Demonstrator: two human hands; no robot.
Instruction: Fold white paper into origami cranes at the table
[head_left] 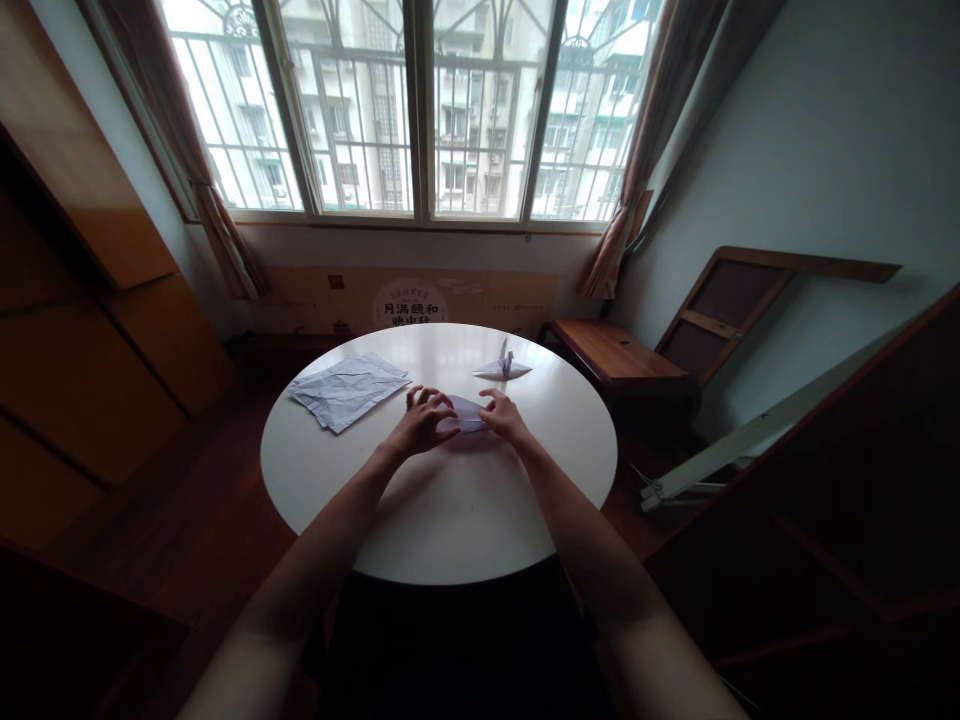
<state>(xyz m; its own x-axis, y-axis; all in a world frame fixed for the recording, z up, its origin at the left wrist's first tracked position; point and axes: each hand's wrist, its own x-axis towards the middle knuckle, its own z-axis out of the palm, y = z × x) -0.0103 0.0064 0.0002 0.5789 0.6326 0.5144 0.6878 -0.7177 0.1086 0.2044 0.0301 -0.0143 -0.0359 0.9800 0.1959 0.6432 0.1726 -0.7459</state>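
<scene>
Between my two hands is a small folded piece of paper (468, 414), pale lilac, just over the white round table (450, 530). My left hand (422, 420) grips its left edge with thumb and fingers, the other fingers curled above it. At the right edge, my right hand (504, 414) pinches the paper between thumb and forefinger. Beyond my right hand a folded paper crane (504, 365) stands on the table, its neck pointing up. To the left of my left hand lies a stack of creased paper sheets (351, 388).
Behind the table a printed cardboard box (480, 295) leans below the barred window (420, 120). A wooden bench (615, 350) stands at the back right, near a tilted wooden frame (712, 315). Wooden cabinets (97, 370) line the left side.
</scene>
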